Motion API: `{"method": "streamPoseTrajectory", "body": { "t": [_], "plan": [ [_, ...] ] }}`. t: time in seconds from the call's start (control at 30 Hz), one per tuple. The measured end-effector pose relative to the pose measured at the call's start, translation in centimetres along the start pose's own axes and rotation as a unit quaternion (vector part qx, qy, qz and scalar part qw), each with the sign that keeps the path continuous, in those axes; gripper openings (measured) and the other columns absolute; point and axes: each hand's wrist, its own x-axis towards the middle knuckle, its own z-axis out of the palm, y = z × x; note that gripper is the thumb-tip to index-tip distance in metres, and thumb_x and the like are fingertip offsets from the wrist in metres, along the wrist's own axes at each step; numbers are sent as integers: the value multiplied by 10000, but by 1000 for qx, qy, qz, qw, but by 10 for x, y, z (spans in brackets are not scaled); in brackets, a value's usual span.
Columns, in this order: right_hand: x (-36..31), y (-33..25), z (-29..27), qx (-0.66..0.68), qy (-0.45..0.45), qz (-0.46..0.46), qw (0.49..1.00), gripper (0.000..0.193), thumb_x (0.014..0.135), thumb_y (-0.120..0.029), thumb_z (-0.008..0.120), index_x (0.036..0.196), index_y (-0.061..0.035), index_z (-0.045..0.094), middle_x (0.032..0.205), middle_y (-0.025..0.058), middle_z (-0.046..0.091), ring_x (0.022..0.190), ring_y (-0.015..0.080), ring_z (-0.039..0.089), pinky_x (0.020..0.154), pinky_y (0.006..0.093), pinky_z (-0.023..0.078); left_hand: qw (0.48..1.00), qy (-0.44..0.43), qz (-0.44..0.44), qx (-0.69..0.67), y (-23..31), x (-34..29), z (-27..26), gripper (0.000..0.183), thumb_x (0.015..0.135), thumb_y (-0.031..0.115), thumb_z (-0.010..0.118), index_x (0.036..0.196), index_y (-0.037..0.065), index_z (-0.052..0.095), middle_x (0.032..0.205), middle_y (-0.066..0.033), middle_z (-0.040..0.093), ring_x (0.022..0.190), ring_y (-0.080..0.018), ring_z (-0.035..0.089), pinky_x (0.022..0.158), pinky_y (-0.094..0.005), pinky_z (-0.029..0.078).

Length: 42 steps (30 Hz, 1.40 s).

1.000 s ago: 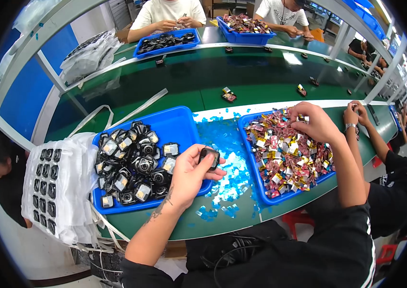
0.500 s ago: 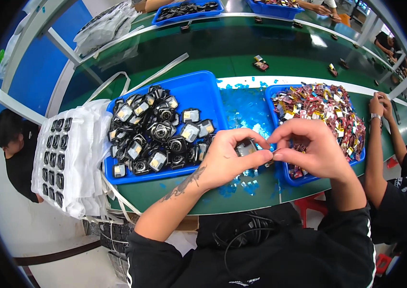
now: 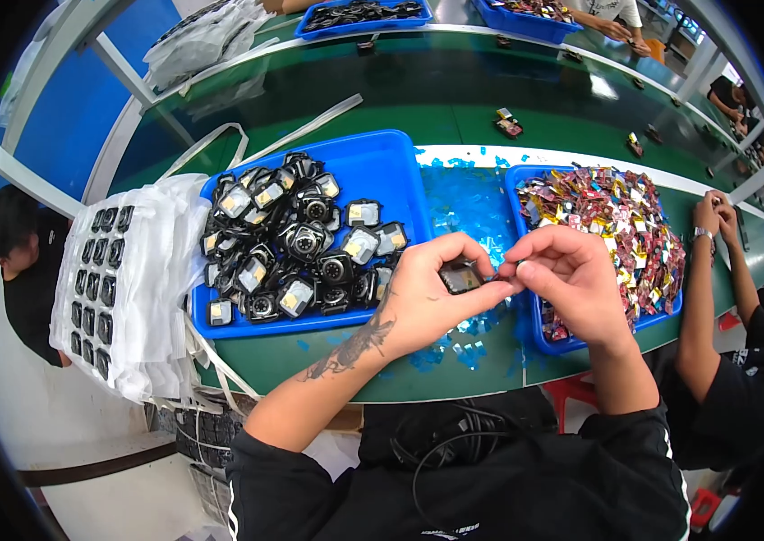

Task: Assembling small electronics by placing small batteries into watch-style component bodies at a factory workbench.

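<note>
- Swung in from over the parts tray (image 3: 540,337) a second ago, the right hand (image 3: 576,287) meets the left hand (image 3: 427,293).
- Left thumb and fingers grip a smartwatch case (image 3: 461,279); right fingertips bunch just beside it, whether pinching anything, cannot tell.
- Left of the hands, a blue tray (image 3: 391,176) heaped with watch cases (image 3: 305,239); beneath, blue film scraps (image 3: 436,354) on the tabletop (image 3: 400,388).
</note>
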Motion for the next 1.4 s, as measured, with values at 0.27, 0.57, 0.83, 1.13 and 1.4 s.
{"method": "streamPoseTrajectory", "body": {
  "t": [0.27, 0.57, 0.83, 1.13, 1.4],
  "plan": [
    [-2, -3, -5, -26, -15, -48, 998, 117, 859, 26, 661, 974, 28, 641, 880, 57, 644, 808, 94, 637, 731, 222, 528, 997, -64, -20, 34, -2, 0, -3, 185, 787, 106, 776, 933, 7, 720, 821, -44, 705, 740, -63, 612, 661, -214, 480],
    [1, 4, 3, -21, -7, -21, 1000, 90, 853, -14, 690, 894, 3, 612, 856, 32, 632, 786, 73, 622, 698, 202, 514, 996, -34, 41, 72, -5, -3, -1, 124, 779, 99, 752, 859, 10, 720, 780, -84, 688, 691, -153, 653, 621, -267, 498],
    [4, 4, 4, -206, 40, -103, 972, 68, 801, 21, 697, 846, 6, 648, 848, 47, 625, 754, 103, 608, 644, 230, 498, 999, -1, 8, 33, -4, -4, 1, 119, 789, 85, 730, 857, -11, 709, 796, -79, 695, 718, -114, 641, 654, -253, 505],
    [-3, 11, 7, -427, 86, -231, 870, 157, 793, 77, 651, 933, 10, 627, 862, 125, 588, 672, 216, 608, 576, 298, 483, 994, 29, -70, -74, -5, -1, -3, 136, 821, 93, 716, 871, -33, 703, 763, -34, 680, 682, -59, 603, 609, -217, 477],
    [4, 19, 6, -116, -7, -111, 987, 244, 897, 7, 594, 1141, 12, 605, 1011, 81, 624, 878, 119, 594, 705, 238, 501, 962, -47, -149, -222, -4, -1, -3, 125, 861, 112, 702, 843, -10, 687, 661, -27, 617, 538, -57, 541, 471, -194, 414]
  ]
}}
